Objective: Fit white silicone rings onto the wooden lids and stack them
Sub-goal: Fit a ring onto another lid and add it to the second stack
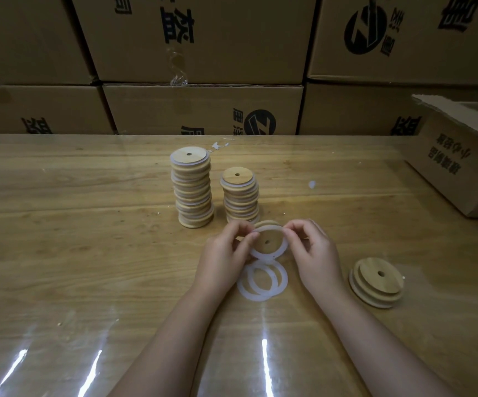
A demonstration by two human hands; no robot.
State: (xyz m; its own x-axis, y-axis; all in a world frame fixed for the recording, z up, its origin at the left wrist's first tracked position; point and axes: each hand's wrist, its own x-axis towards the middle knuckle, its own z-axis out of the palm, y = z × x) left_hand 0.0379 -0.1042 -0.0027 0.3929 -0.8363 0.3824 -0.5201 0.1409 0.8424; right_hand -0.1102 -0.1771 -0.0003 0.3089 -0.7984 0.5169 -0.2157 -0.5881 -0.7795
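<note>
Tall stack (192, 190), with shorter stack (240, 196) just beside it, on table (74, 253). Left hand (223, 253) and right hand (315, 253) pinch opposite edges of white silicone ring (263, 255) around wooden lid (273, 237). Loose rings (283, 277) lie beneath. Two bare lids (377, 282) sit far right.

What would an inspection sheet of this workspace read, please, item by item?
Surface: wooden table under a glossy clear cover, with glare streaks near the front.
Job's things: tall stack and short stack of ringed lids; held lid with a white ring partly on; two loose rings, overlapping; bare lids piled at right.
Clutter: small white scrap; a torn pale bit behind the tall stack.
Hands: left hand and right hand each pinch the white ring at the lid's edge.
Cables: nothing seen.
Surroundings: stacked cartons behind; open carton on the table at right.
</note>
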